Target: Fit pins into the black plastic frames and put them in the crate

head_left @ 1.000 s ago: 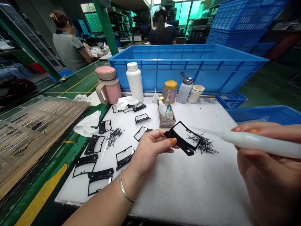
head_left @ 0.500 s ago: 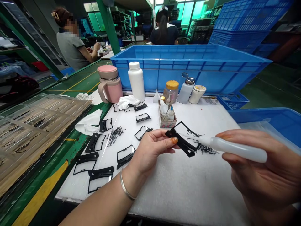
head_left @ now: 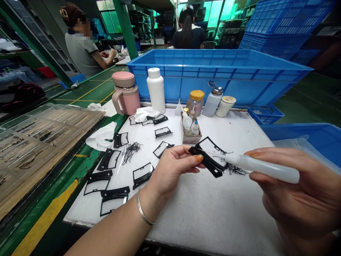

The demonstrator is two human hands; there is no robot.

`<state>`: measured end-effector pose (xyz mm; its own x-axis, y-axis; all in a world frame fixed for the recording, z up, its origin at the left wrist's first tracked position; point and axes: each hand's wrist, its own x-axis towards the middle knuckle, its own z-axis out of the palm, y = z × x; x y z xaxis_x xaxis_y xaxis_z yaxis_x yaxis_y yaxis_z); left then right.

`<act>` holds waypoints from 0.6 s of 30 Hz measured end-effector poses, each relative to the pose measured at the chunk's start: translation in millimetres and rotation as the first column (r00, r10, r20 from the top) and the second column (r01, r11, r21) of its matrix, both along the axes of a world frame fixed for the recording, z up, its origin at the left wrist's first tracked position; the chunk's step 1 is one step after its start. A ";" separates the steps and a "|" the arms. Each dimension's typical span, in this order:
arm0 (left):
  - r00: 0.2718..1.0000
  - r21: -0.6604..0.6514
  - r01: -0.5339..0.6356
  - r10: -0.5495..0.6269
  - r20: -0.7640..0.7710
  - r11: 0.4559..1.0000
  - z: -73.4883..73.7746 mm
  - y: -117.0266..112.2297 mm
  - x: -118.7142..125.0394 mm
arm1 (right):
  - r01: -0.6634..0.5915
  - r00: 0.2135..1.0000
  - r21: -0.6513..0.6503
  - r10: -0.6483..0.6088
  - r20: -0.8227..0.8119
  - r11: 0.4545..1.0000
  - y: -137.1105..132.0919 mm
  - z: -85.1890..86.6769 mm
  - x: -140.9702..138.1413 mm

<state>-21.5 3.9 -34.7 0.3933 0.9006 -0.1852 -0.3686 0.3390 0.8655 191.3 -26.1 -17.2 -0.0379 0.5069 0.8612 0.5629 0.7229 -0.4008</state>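
My left hand (head_left: 170, 169) pinches a black plastic frame (head_left: 210, 156) by its left edge and holds it just above the white mat (head_left: 213, 213). My right hand (head_left: 301, 192) grips a white squeeze applicator bottle (head_left: 266, 169), whose thin nozzle tip touches the frame near its middle. A small pile of thin black pins (head_left: 234, 169) lies on the mat right behind the frame.
Several more black frames (head_left: 108, 179) and a second pin pile (head_left: 130, 149) lie on the mat's left. A pink mug (head_left: 125, 93), white bottle (head_left: 156, 89), jars and a small box (head_left: 190, 129) stand before a big blue crate (head_left: 218, 76). Clear trays (head_left: 39, 142) lie left; two people work beyond.
My right hand brought the applicator bottle leftward until its tip reached the frame. The left hand has kept the frame nearly still.
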 end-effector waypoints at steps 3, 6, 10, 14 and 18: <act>1.000 0.003 0.005 -0.005 -0.004 1.000 0.4 0.0 0.0 | 0.012 1.000 -0.029 -0.011 0.008 1.000 -1.4 -0.1 -0.6; 1.000 0.004 0.008 -0.008 -0.011 1.000 0.7 -0.1 -0.1 | 0.021 1.000 -0.036 -0.021 0.004 0.999 -2.6 -0.2 -0.6; 1.000 0.005 0.009 -0.009 -0.012 1.000 1.4 -0.5 -0.2 | 0.022 1.000 -0.036 -0.022 0.001 0.999 -2.5 0.9 -1.3; 1.000 0.003 0.007 -0.007 -0.015 1.000 2.1 -1.2 -0.3 | 0.020 1.000 -0.026 -0.020 0.018 0.999 -2.5 3.0 -2.2; 1.000 0.000 0.005 -0.005 -0.010 1.000 2.2 -0.8 -0.4 | 0.034 0.999 -0.049 -0.033 0.019 0.998 -2.9 4.0 -2.8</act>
